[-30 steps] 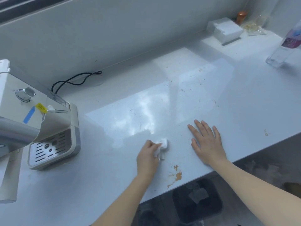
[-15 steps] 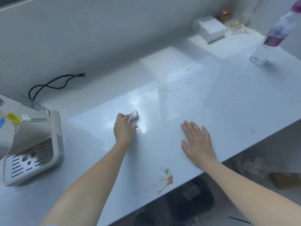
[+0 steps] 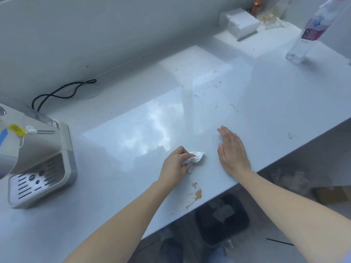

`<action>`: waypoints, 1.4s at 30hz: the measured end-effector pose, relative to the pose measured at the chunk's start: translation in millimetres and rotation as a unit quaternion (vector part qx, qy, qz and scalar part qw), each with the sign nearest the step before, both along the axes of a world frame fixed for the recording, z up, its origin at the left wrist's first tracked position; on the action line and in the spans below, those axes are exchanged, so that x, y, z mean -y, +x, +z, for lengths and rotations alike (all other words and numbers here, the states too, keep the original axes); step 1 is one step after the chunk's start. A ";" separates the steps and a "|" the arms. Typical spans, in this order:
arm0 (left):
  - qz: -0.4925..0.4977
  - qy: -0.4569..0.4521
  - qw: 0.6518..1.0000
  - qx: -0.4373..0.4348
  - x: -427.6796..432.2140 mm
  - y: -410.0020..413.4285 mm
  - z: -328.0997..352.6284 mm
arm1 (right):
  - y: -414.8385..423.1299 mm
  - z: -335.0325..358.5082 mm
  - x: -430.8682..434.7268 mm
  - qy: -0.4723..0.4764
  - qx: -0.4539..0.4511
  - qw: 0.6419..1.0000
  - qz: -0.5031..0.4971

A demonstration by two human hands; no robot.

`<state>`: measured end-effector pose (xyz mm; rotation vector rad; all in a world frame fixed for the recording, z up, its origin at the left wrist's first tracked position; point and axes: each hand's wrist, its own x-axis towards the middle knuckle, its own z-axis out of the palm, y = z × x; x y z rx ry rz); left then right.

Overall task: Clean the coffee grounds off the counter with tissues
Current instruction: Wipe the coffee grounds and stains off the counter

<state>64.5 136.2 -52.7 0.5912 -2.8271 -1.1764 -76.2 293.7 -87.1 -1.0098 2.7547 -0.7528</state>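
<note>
the crumpled tissue point(image 3: 195, 158) is lying pressed on the desk point(image 3: 266, 103) near its front edge, and the left hand point(image 3: 173, 164) is pinching it with curled fingers. the right hand point(image 3: 232, 150) is resting flat just beside it, fingers straight, grasping nothing. in front of the tissue a brown coffee smear point(image 3: 197, 193) is sitting close to the edge, and dark coffee grounds point(image 3: 197, 94) are lying scattered farther back toward the wall.

what could be going wrong: the wad is looking small, so a stroke over the smear is likely spreading it rather than lifting it, and a soiled wad is risking streaks elsewhere. a pull toward the person is risking pushing grounds over the front edge, where some may be missing the dark bin point(image 3: 222, 219) below. the flat right hand may be covering specks.

the middle of the desk is lying open to wide strokes. on the left the coffee machine point(image 3: 43, 164) and its black cable point(image 3: 62, 92) are limiting the sweep. at the far right a clear bottle point(image 3: 307, 33) is standing upright and could tip under a long reach. the white tissue box point(image 3: 239, 23) is sitting in the far corner, well apart.
</note>
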 end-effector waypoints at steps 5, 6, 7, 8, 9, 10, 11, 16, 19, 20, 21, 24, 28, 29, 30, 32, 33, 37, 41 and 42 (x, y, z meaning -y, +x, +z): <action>-0.024 0.013 1.000 0.010 -15.3 20.9 2.5 | 2.8 -0.5 1.3 0.004 -0.014 1.000 0.010; -0.025 0.012 1.000 0.009 -17.5 24.9 2.8 | 4.1 -1.6 0.9 0.010 -0.022 1.000 0.019; -0.026 0.014 1.000 0.006 -19.2 29.2 3.1 | 6.6 -2.5 0.6 0.014 -0.028 0.999 0.029; -0.028 0.017 0.999 0.004 -20.8 33.5 3.3 | 10.0 -3.6 0.3 0.009 -0.026 0.999 0.033; -0.031 0.018 0.999 0.004 -21.9 36.9 3.7 | 14.7 -3.7 0.3 -0.015 -0.006 1.000 0.021; -0.035 0.017 0.999 0.008 -21.8 39.4 3.3 | 21.1 -1.7 1.0 -0.061 0.033 0.997 -0.016; -0.037 0.017 0.999 0.011 -21.8 41.6 2.5 | 29.0 0.5 1.7 -0.113 0.079 0.988 -0.063; -0.032 0.009 0.999 0.008 -27.6 53.2 1.3 | 83.1 6.5 -3.7 -0.233 0.161 0.946 -0.156; -0.045 0.012 0.999 0.006 -29.0 59.2 0.3 | 110.7 7.9 -12.9 -0.258 0.166 0.932 -0.192; -0.040 0.017 0.999 0.009 -28.7 60.9 -0.1 | 118.3 9.9 -15.4 -0.269 0.169 0.926 -0.206; -0.023 0.027 0.999 0.009 -27.6 63.3 -0.4 | 125.8 11.8 -17.6 -0.283 0.175 0.916 -0.223; 0.088 0.073 0.993 -0.032 -16.3 78.1 1.7 | 147.5 12.3 -28.1 -0.318 0.174 0.887 -0.285; 0.215 0.060 0.972 -0.074 9.7 116.5 9.4 | 168.9 12.0 -42.3 -0.309 0.163 0.876 -0.332; 0.227 0.048 0.970 -0.070 12.3 127.8 9.3 | 173.1 10.6 -44.3 -0.303 0.165 0.875 -0.339; 0.232 0.039 0.970 -0.056 11.6 137.5 7.0 | 176.8 8.9 -45.6 -0.298 0.165 0.875 -0.342; 0.222 0.022 0.974 -0.023 2.0 147.5 -1.1 | 183.3 6.4 -45.5 -0.291 0.167 0.880 -0.336; 0.214 0.011 0.977 -0.013 -4.7 146.0 -5.0 | 185.9 5.6 -44.3 -0.286 0.173 0.884 -0.328; 0.205 -0.014 0.978 0.023 -29.2 124.4 -4.5 | 191.1 4.7 -36.3 -0.231 0.201 0.906 -0.292; 0.244 0.015 0.970 0.020 -42.9 111.8 -10.2 | 195.9 0.1 -29.0 -0.213 0.202 0.916 -0.273; 0.251 0.019 0.968 0.017 -46.0 110.4 -10.1 | 198.5 -2.4 -27.8 -0.225 0.217 0.911 -0.269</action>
